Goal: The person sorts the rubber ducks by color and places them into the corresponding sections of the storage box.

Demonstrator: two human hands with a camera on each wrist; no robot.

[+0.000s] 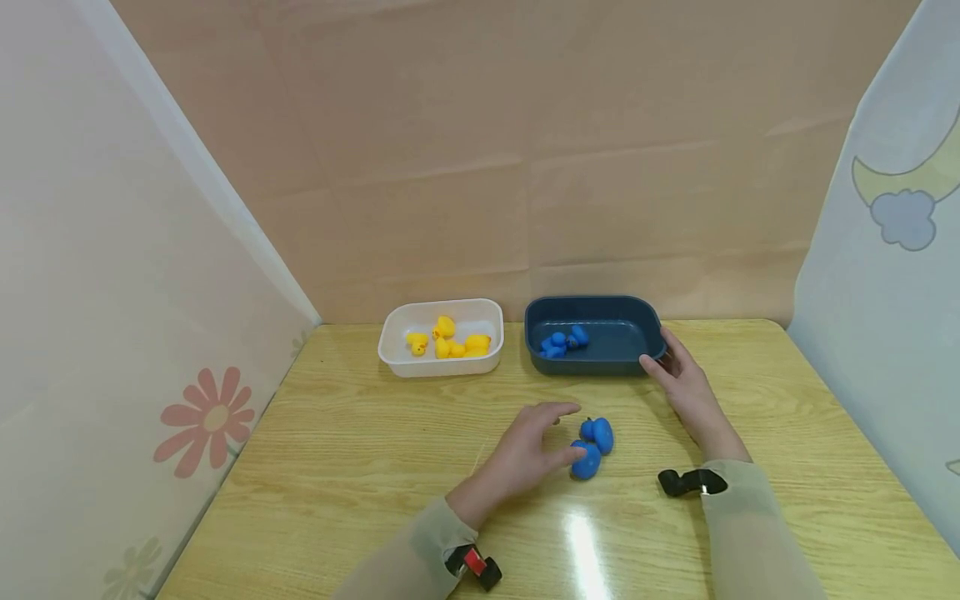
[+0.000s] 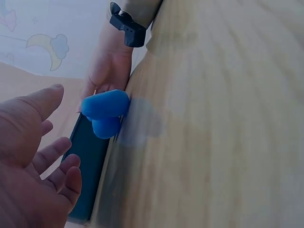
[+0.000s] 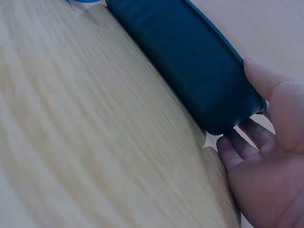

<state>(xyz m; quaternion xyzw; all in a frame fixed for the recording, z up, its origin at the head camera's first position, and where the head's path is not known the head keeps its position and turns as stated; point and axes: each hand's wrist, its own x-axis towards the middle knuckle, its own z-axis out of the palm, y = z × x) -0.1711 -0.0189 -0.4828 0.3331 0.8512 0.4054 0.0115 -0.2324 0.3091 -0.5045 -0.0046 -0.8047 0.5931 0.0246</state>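
Note:
Two small blue toys, apparently rubber ducks, lie together on the table: a nearer blue duck (image 1: 585, 463) and a farther blue duck (image 1: 603, 436). My left hand (image 1: 525, 446) is just left of them, thumb and fingers apart. In the left wrist view a gap separates that hand (image 2: 38, 147) from the blue toys (image 2: 105, 107). At the back stands a dark blue bin (image 1: 592, 367) with several small blue toys (image 1: 555, 345) at its left end. My right hand (image 1: 690, 387) holds its right end; in the right wrist view the thumb (image 3: 266, 78) is at the rim.
To the left of the dark bin stands a white bin (image 1: 442, 368) with several yellow rubber ducks (image 1: 445, 326). A tan backdrop (image 1: 450, 208) rises behind both, with patterned cloth walls on either side of the wooden table (image 1: 337, 467).

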